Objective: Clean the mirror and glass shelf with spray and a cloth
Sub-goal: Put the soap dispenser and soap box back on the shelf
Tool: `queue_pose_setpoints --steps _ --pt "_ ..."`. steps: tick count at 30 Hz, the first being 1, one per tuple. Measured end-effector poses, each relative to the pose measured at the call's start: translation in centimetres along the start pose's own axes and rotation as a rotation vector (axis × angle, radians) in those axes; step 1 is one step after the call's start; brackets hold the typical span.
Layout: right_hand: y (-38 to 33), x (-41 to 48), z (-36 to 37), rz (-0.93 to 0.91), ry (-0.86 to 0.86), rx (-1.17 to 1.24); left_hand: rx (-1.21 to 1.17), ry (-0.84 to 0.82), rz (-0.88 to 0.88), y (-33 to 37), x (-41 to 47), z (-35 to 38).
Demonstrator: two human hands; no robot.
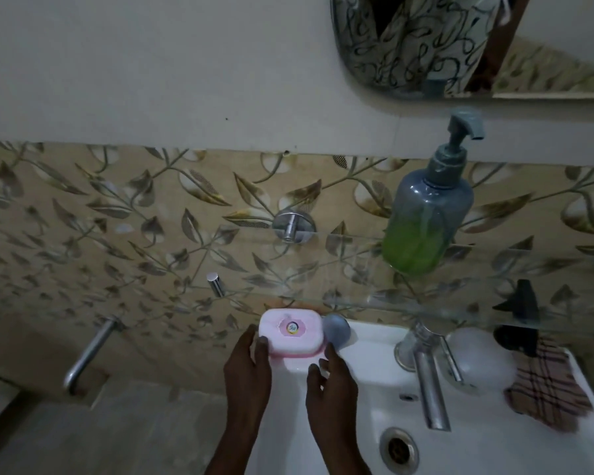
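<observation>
A pink soap box point(290, 332) rests on the back left corner of the white sink point(367, 382). My left hand point(247, 368) grips its left side with thumb and fingers. My right hand point(330, 375) has its fingers apart, with one fingertip against the box's right front corner. The glass shelf point(357, 305) runs above the sink, under the mirror point(426, 46). A checked cloth point(546, 389) lies on the sink's right edge. Beside it stands a white bottle point(477, 358) with a black trigger head point(520, 303).
A grey pump bottle point(426, 214) with green liquid stands on the glass shelf. A chrome tap point(426, 382) rises at the sink's back, with the drain point(398, 447) below it. A small grey round thing point(338, 332) sits behind the soap box. A wall spout point(90, 354) sticks out at left.
</observation>
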State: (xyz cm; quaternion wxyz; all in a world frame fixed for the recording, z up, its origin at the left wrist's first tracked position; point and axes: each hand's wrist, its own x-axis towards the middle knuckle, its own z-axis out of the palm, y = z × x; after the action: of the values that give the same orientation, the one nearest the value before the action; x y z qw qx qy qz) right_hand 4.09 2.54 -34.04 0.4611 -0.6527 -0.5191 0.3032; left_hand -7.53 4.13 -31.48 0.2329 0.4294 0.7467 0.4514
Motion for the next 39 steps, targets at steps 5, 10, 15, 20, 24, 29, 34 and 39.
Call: queue_pose_setpoints --steps 5,10,15,20,24,29,34,39 --pt "-0.5 -0.1 1.3 0.031 -0.015 0.062 -0.084 -0.069 -0.029 -0.4 0.6 0.5" --pt "-0.9 -0.4 1.5 0.009 0.017 0.139 -0.135 -0.007 -0.074 -0.2 1.0 -0.7" --pt "-2.3 -2.5 -0.4 -0.043 0.070 0.127 -0.259 0.068 -0.122 1.5 -2.2 -3.0" --pt "-3.2 -5.1 -5.9 -0.136 0.140 0.123 -0.365 0.143 -0.112 6.0 -8.9 -3.2" --pt "-3.1 -4.4 -12.8 -0.076 0.097 0.193 -0.448 0.118 0.055 9.9 -13.8 -2.6" --pt "-7.4 -3.0 -21.8 -0.326 0.373 0.120 -0.493 0.143 0.369 16.7 -17.1 -0.1" --pt "-9.1 2.5 -26.7 -0.329 0.472 0.081 -0.442 0.058 0.445 23.6 -15.7 3.4" --pt "-10.3 6.8 -27.9 -0.299 0.319 0.016 -0.324 0.025 0.401 25.8 -14.0 5.5"
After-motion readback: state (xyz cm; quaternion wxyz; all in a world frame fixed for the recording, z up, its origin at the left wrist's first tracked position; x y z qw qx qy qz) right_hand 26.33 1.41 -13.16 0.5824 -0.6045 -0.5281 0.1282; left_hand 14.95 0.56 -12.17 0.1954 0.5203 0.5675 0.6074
